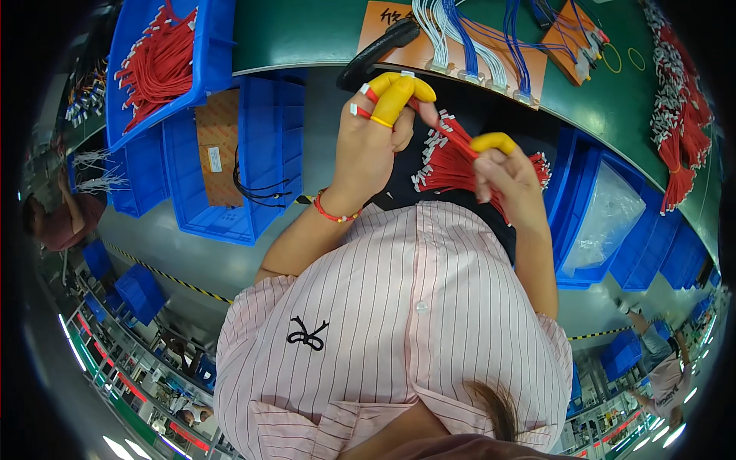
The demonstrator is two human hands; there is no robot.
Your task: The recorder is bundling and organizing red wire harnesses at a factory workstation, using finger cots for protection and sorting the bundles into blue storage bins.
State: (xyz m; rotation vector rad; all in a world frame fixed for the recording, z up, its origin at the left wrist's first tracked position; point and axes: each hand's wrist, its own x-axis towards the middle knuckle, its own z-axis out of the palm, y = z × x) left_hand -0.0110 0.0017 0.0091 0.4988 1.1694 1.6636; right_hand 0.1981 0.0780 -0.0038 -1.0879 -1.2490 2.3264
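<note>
My left hand [369,142], with yellow finger cots on its fingers, is closed on a red wire harness with small white connectors. The connectors [365,90] stick out beside the fingers. Red strands [456,136] run from there to my right hand [507,178]. That hand, in a yellow finger cot too, pinches the strands between thumb and fingers. A bundle of red wire harnesses [445,167] with white ends lies on the dark cloth over my lap, below and between both hands. My right hand partly covers it.
Ahead is a green bench [295,34] with an orange board [491,57] of white and blue cables and a curved black object [376,55]. Blue bins [257,146] flank me; one [201,54] holds red harnesses. Bundled red harnesses [681,146] hang at right.
</note>
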